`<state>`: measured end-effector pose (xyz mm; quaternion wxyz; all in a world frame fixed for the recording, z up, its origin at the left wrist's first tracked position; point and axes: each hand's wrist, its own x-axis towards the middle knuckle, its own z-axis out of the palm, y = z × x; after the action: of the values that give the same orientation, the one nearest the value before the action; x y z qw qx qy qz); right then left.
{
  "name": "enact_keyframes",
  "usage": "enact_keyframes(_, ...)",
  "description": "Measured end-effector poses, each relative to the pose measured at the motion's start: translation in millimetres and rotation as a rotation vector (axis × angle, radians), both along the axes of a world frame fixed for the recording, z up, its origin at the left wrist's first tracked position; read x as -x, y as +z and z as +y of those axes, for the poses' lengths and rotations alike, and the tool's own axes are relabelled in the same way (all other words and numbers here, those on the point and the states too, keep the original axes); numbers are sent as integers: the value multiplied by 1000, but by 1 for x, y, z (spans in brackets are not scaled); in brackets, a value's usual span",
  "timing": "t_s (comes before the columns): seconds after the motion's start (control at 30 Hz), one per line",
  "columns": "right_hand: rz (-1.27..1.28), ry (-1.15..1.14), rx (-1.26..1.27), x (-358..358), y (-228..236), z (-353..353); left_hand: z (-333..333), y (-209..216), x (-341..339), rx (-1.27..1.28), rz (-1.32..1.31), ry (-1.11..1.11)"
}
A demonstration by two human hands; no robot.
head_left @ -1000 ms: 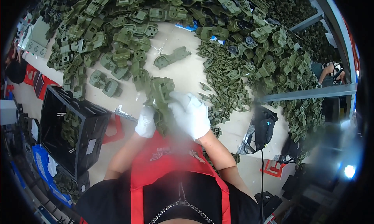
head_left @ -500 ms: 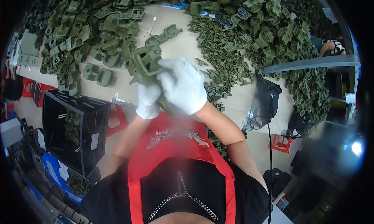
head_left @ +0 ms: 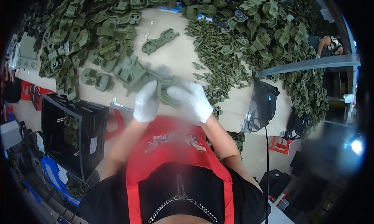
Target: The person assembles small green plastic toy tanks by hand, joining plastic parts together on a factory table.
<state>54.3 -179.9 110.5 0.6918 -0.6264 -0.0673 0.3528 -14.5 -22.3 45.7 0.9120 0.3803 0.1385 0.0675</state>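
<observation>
While the L hand point(head_left: 146, 102) and the R hand point(head_left: 193, 101), both white-gloved, grip one olive-green vehicle-shaped part point(head_left: 132, 72) betw. them, its long axis runs from upper L to lower R over the near side of the desk point(head_left: 183, 56), so the free end points away & to the person's L. The R hand is closed on the lower-R end; the L hand is closed on it nearer the middle, from the near side. A similar loose part point(head_left: 160, 41) lies on the desk beyond, approx. straight ahead, apart from both hands; a second loose part point(head_left: 96, 79) lies just L of the free end, w/ the L hand nearer to it. R of the hands: a spread of small green pieces point(head_left: 218, 64). L: a heap of larger parts point(head_left: 78, 41) & a black crate point(head_left: 91, 142) off the desk's near edge. Hard to make out: R fingertips, blurred into the part; L fingers, mostly hidden by it; its underside. Can't tell if it touches the desk. Crate's inside is dark; far heaps get cut off by the round rim.
</observation>
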Motion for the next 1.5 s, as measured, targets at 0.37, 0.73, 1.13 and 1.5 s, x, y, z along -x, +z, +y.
enact_keyframes(0.37,-940,541,463,-7,24,-23,31,78,-9,-984,132,-1025)
enact_keyframes(0.73,54,138,-59,25,-2,-43,-8,88,13,-1021,369,-721)
enact_keyframes(1.13,-56,-351,26,23,-22,-67,33,69,9,-1305,352,-618)
enact_keyframes(1.5,-773,284,660,35,-1,-25,12,26,43,-724,426,-583)
